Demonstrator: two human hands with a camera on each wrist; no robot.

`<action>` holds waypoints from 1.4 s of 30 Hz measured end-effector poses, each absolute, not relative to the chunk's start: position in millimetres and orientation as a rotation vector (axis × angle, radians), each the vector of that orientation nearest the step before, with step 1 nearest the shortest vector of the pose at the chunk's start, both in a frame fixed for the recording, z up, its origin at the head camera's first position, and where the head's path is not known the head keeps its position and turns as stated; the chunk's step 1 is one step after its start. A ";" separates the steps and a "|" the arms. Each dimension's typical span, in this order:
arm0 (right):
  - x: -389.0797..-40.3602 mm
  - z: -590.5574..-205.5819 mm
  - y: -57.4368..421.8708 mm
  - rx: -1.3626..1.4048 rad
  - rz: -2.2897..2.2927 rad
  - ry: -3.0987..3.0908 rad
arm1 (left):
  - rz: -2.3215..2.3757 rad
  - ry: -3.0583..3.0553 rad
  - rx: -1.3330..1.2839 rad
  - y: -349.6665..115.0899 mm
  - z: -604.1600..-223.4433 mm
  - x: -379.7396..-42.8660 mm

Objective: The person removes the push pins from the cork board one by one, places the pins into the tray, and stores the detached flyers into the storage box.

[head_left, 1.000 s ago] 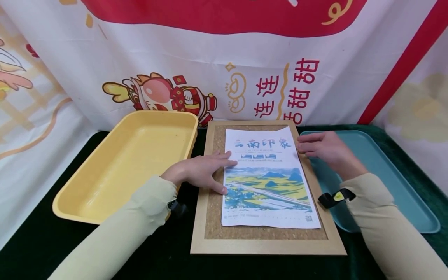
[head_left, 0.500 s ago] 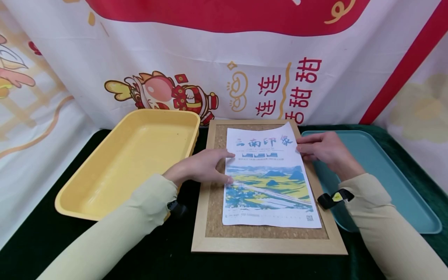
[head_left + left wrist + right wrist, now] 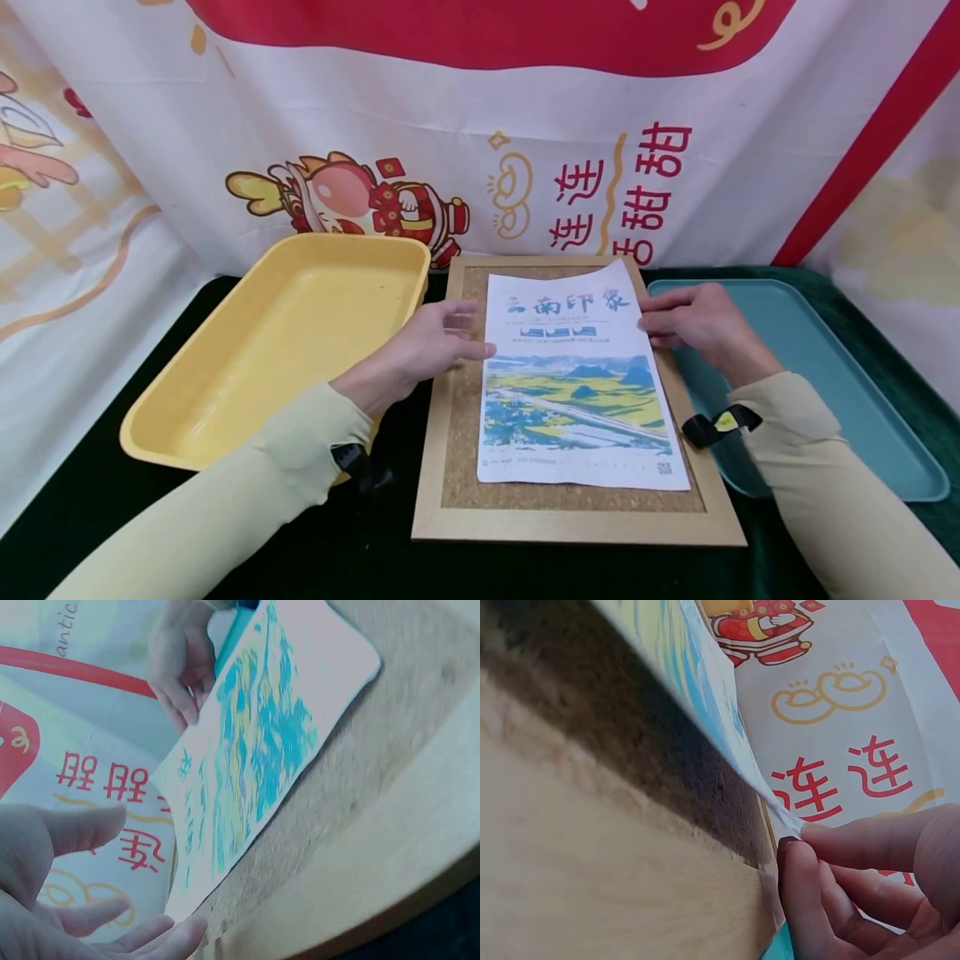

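Observation:
A white printed sheet of paper (image 3: 573,408) with a landscape picture and blue characters lies over a wood-framed cork board (image 3: 461,467). At its right edge my right hand (image 3: 705,325) pinches the paper between thumb and index finger. The right wrist view shows this pinch closely, and the sheet's edge there is lifted off the cork. My left hand (image 3: 423,342) hovers at the sheet's left edge, fingers spread and holding nothing. Its thumb tip overlaps that edge in the head view; whether it touches cannot be told. The sheet's top right corner curls up.
A yellow tray (image 3: 300,243) stands on the left, close to the board. On the right lies a teal tray (image 3: 817,392), partly behind my right arm. Both rest on a dark green cloth (image 3: 360,550). A white printed curtain (image 3: 420,92) hangs behind the board.
My left hand has drawn back to the left, from resting on the paper's left edge to hovering by it. The right hand keeps its place at the right edge.

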State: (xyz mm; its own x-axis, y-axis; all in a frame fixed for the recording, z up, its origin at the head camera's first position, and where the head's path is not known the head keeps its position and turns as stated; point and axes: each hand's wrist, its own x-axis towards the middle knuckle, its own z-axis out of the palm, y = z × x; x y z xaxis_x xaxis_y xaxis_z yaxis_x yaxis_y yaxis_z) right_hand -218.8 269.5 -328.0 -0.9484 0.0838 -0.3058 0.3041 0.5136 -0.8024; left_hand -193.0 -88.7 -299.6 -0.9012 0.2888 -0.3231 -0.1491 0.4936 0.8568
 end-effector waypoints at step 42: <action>-232.9 -282.3 245.7 0.522 -2.260 1.790 | 1.733 2.156 -0.096 -117.2 -262.1 -193.2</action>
State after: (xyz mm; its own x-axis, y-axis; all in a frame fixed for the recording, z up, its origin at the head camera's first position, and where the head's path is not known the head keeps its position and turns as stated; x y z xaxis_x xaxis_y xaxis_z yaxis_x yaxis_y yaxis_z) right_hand -232.9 245.7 -282.3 -0.9148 0.0534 -0.4003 0.3775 -0.2394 -0.8945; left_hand -193.2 -117.2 -262.1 -0.9286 0.1766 -0.3264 -0.2807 0.2408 0.9291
